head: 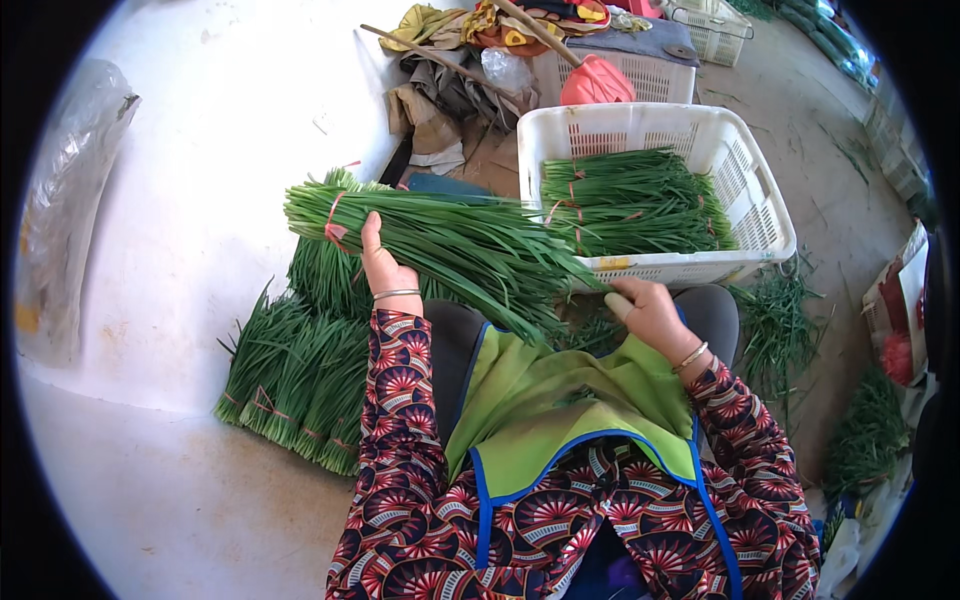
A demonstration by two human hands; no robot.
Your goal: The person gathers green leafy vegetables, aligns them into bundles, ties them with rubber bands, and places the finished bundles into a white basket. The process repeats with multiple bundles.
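Observation:
My left hand (386, 259) grips a large bunch of garlic chives (450, 236) from below, its thumb up beside the pink tie (335, 225) near the pale cut ends. The bunch lies level above my lap, leaves pointing right. At those leaf tips, my right hand (649, 311) pinches a few between thumb and fingers. Part of the left palm and fingers is hidden behind the bunch. Under and left of it, several more tied chive bunches (300, 375) are stacked on the floor. Beyond my right hand, a white plastic crate (757, 202) holds tied bunches (637, 202) laid flat.
Loose leaves (780, 322) lie in a heap right of my knee. A pink scoop-like head on a wooden handle (598, 81) leans behind the crate, near piled cloth (442, 75). A white wall (225, 150) rises at left. A green apron (570, 412) covers my lap.

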